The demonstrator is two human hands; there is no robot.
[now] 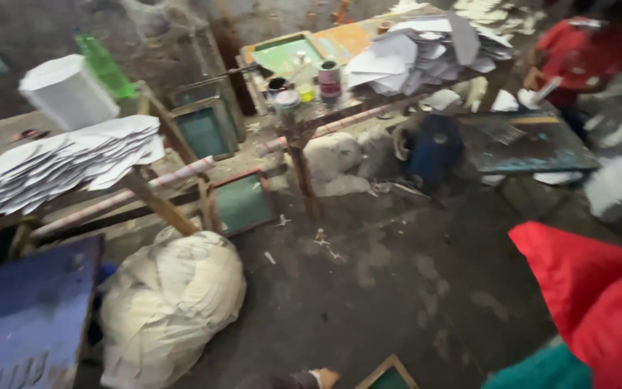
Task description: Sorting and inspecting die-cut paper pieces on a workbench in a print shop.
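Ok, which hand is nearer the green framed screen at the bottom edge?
Left, seemingly: the left hand sits just beside the green framed screen, apart. The right hand is out of view; only a red sleeve shows.

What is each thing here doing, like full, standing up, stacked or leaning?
Sack: stuffed full, lying on the floor.
Green bottle: tilted, on the left table.
White bucket: upside down, on that table.
Paper sheets: stacked, fanned out.
Framed screen: propped on edge under the table.
Jars: upright.
Hand: at the bottom edge, blurred; whose is unclear.
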